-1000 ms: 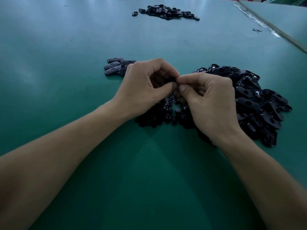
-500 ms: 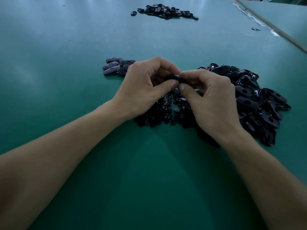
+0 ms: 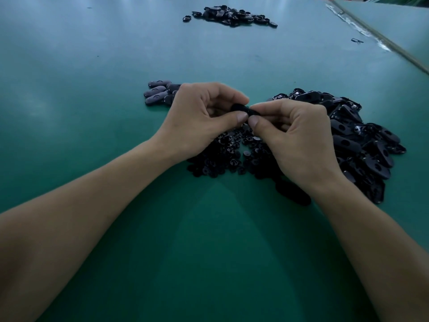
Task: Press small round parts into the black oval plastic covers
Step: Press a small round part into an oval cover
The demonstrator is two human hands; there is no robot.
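Two hands meet at the middle of the green surface (image 3: 92, 66), and between them I see one black oval cover (image 3: 241, 109), held just above the heaps. The left hand (image 3: 199, 117) pinches its left end between thumb and curled fingers. The right hand (image 3: 294, 135) pinches the right end the same way, with the two thumb tips nearly touching below it. Whether a round part already sits in its hole I cannot tell, because the fingers hide it.

Directly beneath the hands lies a heap of small round parts (image 3: 232, 156). To the right is a larger heap of oval covers (image 3: 362, 140), many showing a hole in the middle. Just beyond the left hand, a small cluster of covers (image 3: 157, 94) lies side by side. Another dark heap (image 3: 232, 13) sits at the far end.

I judge the cover light, stiff and glossy, so probably slippery. It is best held by its two ends, leaving the centre hole free for a pressing thumb. The round parts look tiny and easy to drop, so a fingertip pinch suits them.
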